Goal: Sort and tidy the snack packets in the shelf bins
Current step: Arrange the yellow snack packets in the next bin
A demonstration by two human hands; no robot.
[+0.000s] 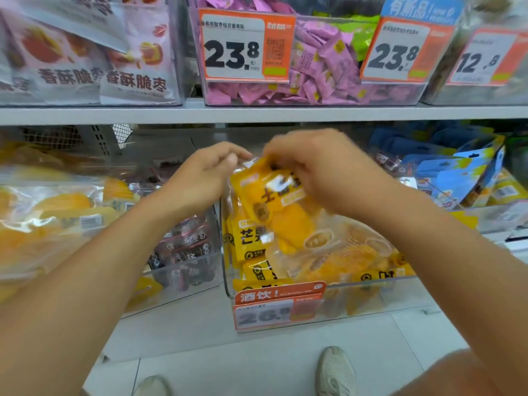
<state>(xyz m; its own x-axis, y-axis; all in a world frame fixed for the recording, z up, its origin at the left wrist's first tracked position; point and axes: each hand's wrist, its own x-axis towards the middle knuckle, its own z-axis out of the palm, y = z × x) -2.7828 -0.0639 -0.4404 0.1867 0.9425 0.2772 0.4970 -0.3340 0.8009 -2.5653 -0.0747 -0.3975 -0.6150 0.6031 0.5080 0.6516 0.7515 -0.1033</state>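
A yellow dried-mango packet [274,201] is held tilted above a clear bin [371,304] on the lower shelf. My left hand [205,175] pinches the packet's upper left corner. My right hand [323,170] grips its top edge, fingers curled over the print. More yellow mango packets [251,241] stand and lie in the same bin beneath it. The right hand is blurred.
A clear bin of dark-wrapped snacks [185,252] sits left of the mango bin, with larger yellow bags [48,212] further left. Blue packets [457,178] fill the bin at right. The upper shelf holds pink sweets [320,67] and price tags [245,44]. My shoes [337,372] stand below.
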